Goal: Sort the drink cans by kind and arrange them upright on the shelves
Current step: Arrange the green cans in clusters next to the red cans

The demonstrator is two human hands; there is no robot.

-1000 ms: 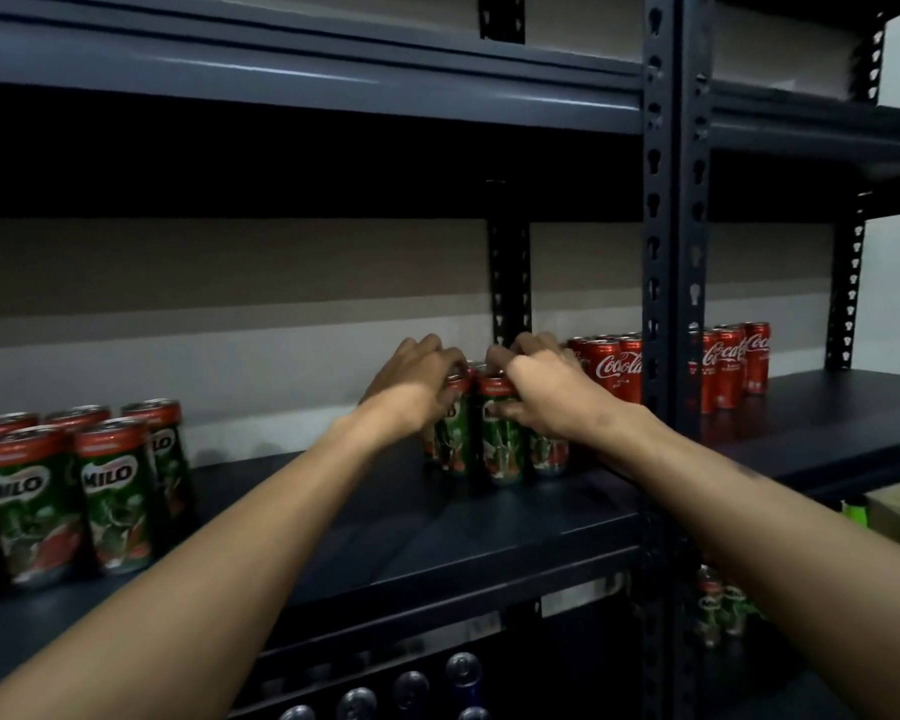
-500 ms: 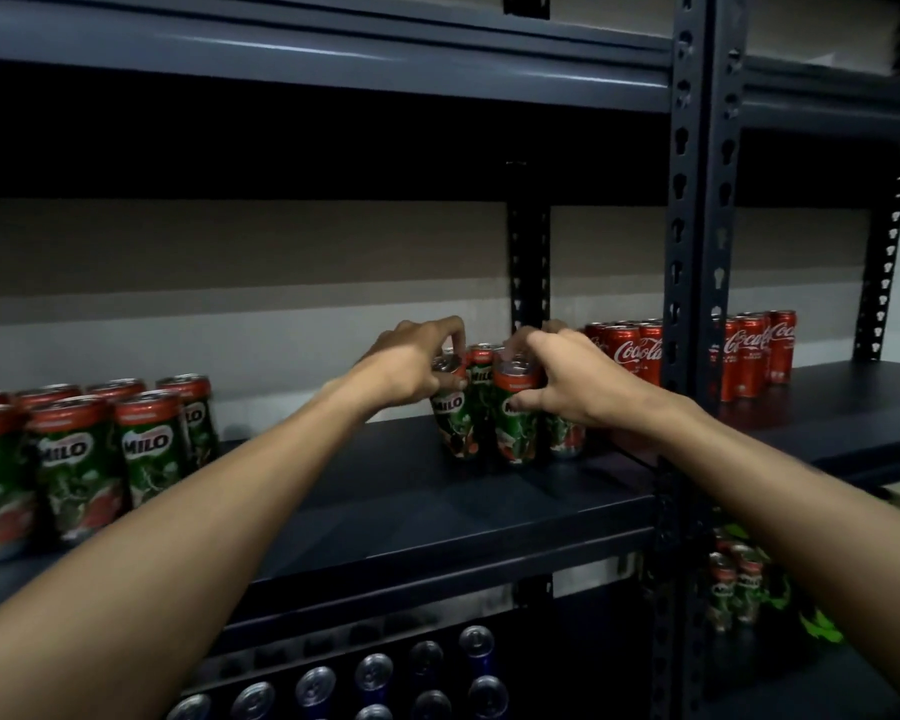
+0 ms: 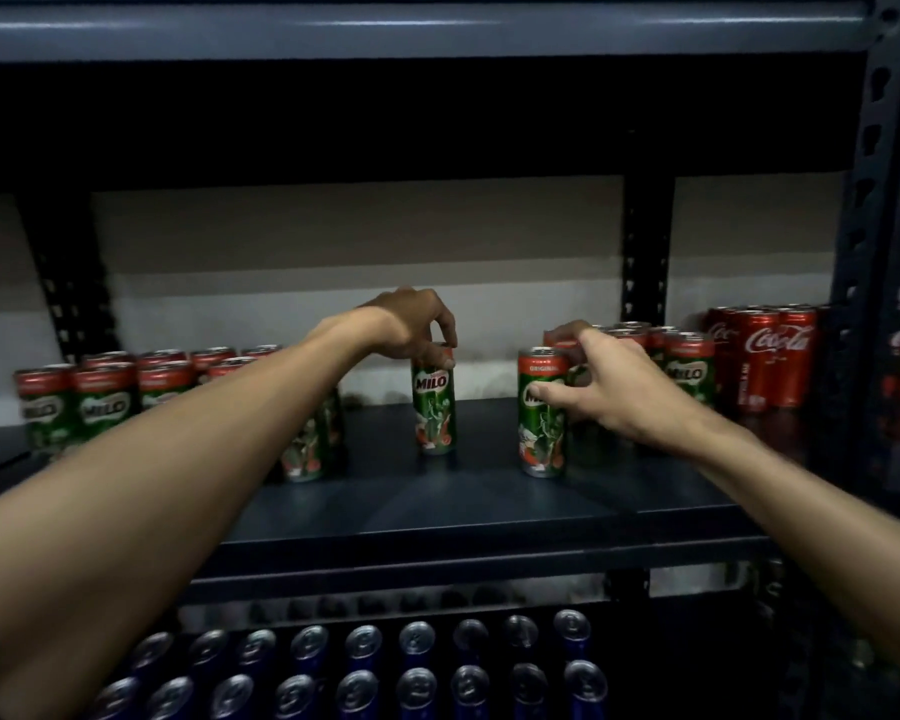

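Note:
On the dark middle shelf a green Milo can stands upright alone; my left hand pinches its top rim from above. To its right another Milo can stands at the front of a small Milo cluster; my right hand curls round it, thumb on its face. A larger group of Milo cans stands at the left, partly hidden by my left forearm. Red Coca-Cola cans stand at the far right.
Blue cans with silver tops fill the shelf below in rows. A perforated upright post rises at the right. Another shelf board hangs close above. Open shelf surface lies between the two held cans.
My left hand has carried one Milo can leftward away from the cluster. The right hand has shifted to the side of a front can. The view has swung left and down.

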